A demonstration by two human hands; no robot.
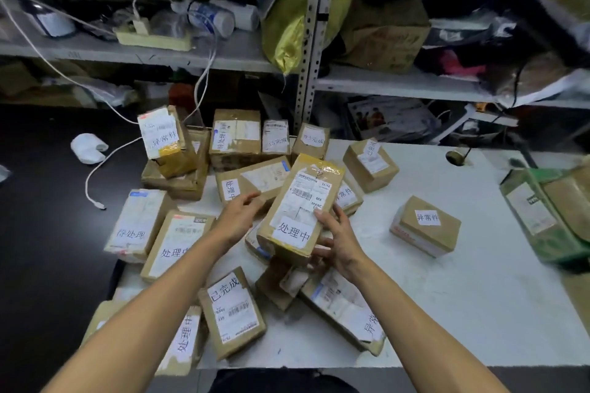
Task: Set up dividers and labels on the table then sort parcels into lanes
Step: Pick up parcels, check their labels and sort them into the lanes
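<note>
We hold the tilted parcel (295, 206) labelled 处理中 above the heap at the bench (479, 281) centre: right hand (338, 241) grips its near corner at 5 o'clock, left hand (238, 215) cups its edge at 9 o'clock. Taped cardboard looks stiff, light, slightly slick (best gripped by opposite edges, we judge).

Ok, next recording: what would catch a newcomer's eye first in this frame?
First, the tall parcel held up at the centre between the left hand and the right hand, its white label facing the camera. Around it, a jumble of labelled brown parcels covers the left half of the white table, with one lone parcel apart on the right. Behind, cluttered metal shelves fill the background.
</note>
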